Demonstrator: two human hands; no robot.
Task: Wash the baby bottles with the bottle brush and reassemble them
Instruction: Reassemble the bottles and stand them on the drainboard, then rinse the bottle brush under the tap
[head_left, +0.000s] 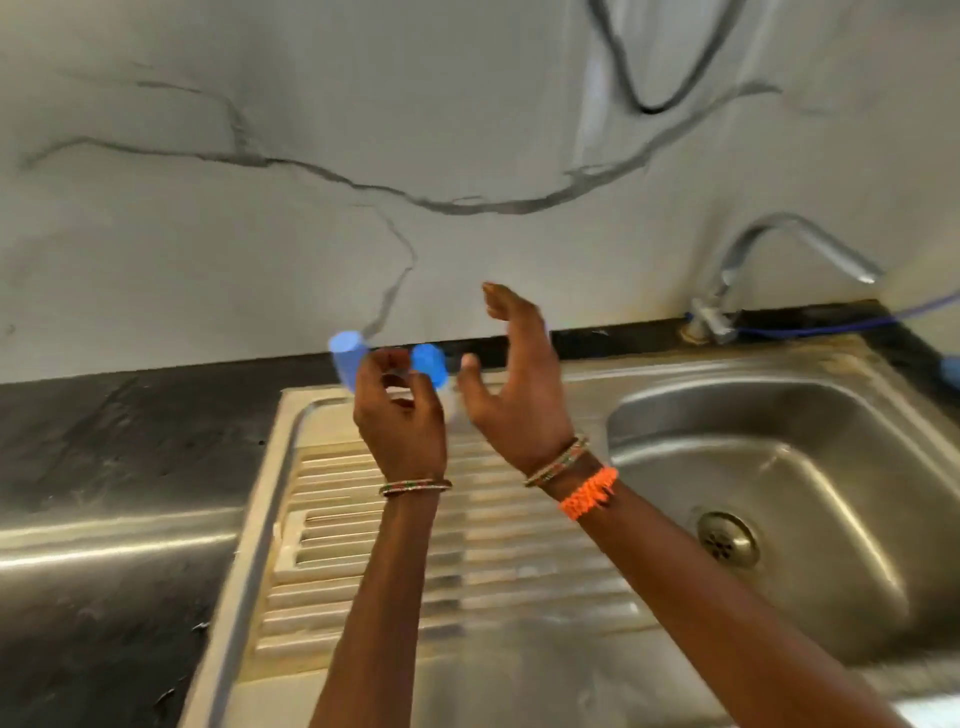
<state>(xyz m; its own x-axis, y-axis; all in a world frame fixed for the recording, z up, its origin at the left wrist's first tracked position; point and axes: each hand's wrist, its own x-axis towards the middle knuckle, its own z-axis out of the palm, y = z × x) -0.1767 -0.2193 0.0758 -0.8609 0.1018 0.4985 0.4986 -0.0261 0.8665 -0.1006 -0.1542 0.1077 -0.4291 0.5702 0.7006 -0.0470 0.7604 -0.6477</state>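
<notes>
Left hand (400, 410) pinching blue bottle parts (384, 361) above the draining board (447, 551), likely so drips run off; right hand (511, 384) spread wide beside them, holding nothing, ready to assist.

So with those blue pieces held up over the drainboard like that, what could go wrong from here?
1. The left hand pinches two blue parts at once with its fingertips; one could slip and drop onto the drainboard.
2. The right hand is open and holds nothing, so it gives no support if that happens.
3. The sink has an open drain nearby; a dropped part might roll or bounce in and need rewashing.
</notes>
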